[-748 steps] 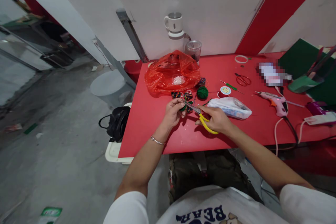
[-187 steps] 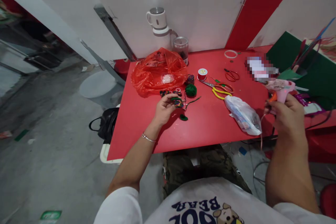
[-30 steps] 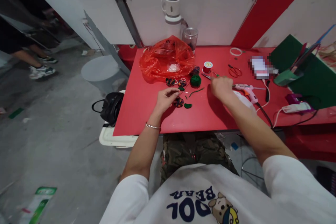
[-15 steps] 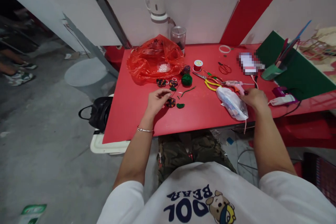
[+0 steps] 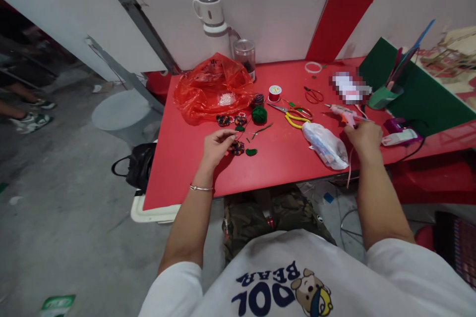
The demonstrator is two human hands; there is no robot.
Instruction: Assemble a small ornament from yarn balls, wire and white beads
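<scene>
My left hand (image 5: 218,148) is closed in a pinch, thumb against forefinger, low over the red table. A thin, needle-like line runs out from its fingertips; what they hold is too small to name. Touching or just under those fingers is a multicoloured crocheted piece (image 5: 237,147), with a small green crocheted piece (image 5: 252,152) to its right. On the right, my right hand (image 5: 363,137) is closed around the handle of a pink glue gun (image 5: 346,114), whose nozzle points left and away from me. A white plastic bag (image 5: 327,146) lies just left of this hand.
Scissors (image 5: 286,110), yellow-handled pliers (image 5: 293,120), a green yarn ball (image 5: 259,115) and a red thread spool (image 5: 274,93) lie mid-table. Behind them sits a red plastic bag (image 5: 211,84). A green cup (image 5: 385,96) holding sticks stands far right.
My right hand has drawn the glue gun up and clear of the pliers and scissors, turning its nozzle away from me. The left hand keeps its pinch. The whole view has shifted slightly.
</scene>
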